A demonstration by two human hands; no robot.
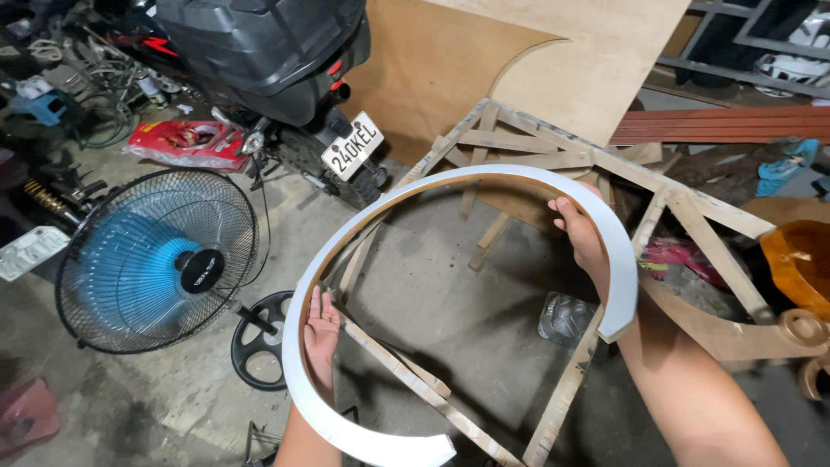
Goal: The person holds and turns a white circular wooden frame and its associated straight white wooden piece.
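I hold a large curved strip (pixel 450 177), white on its outer face and bare wood inside, bent into an open ring. My left hand (pixel 321 337) presses flat against the inner side of its lower left part. My right hand (pixel 581 235) grips the upper right part, fingers wrapped over the inner edge. The ring's two ends stay apart at the lower right. Below it stands a rough wooden frame (pixel 692 216) of nailed slats.
A blue floor fan (pixel 156 259) with a black round base stands at left. A black motorcycle (pixel 277 60) is parked behind it. Plywood sheets (pixel 596 52) lean at the back. A clear plastic bottle (pixel 566 318) lies on the concrete floor. An orange wooden piece (pixel 800 259) sits at right.
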